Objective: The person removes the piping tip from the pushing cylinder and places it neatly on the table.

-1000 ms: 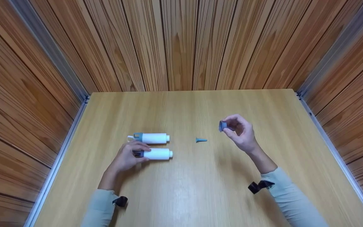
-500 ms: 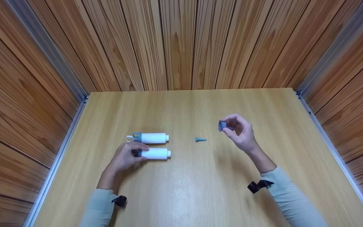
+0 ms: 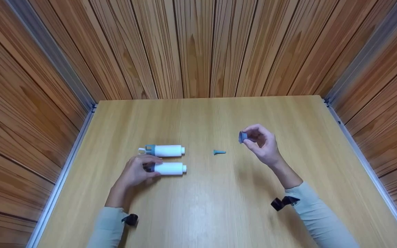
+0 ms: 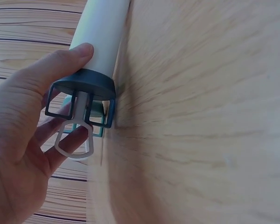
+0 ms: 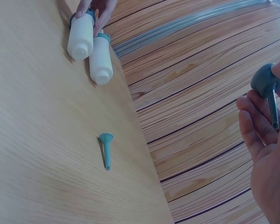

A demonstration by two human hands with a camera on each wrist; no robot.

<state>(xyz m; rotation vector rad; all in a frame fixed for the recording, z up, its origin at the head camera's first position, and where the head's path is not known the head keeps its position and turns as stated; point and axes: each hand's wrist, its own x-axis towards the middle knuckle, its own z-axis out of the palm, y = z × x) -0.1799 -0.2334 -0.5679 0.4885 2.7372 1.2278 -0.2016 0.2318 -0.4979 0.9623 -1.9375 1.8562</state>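
Note:
My left hand (image 3: 138,170) grips a white bottle (image 3: 169,168) by its dark blue collar (image 4: 86,83), thumb on the white body. The collar end has open frames and a pale ring handle (image 4: 74,145); the narrow neck points right. Just behind it lies a matching white bottle (image 3: 168,151) with a teal collar. Over the table's right side, my right hand (image 3: 263,144) pinches a blue-grey funnel (image 5: 265,80) by its bowl, between thumb and fingers. The funnel's thin spout shows in the right wrist view. Between the hands lies a smaller teal funnel (image 3: 219,152).
The wooden table (image 3: 198,206) ends at a wood-plank wall (image 3: 198,48) behind. Plank walls with grey metal rails (image 3: 64,168) stand on both sides. Each wrist bears a small black camera (image 3: 131,219).
My left hand and the bottle in it have shifted very slightly left. My right hand keeps the funnel in nearly the same place, and the teal funnel stays on the table.

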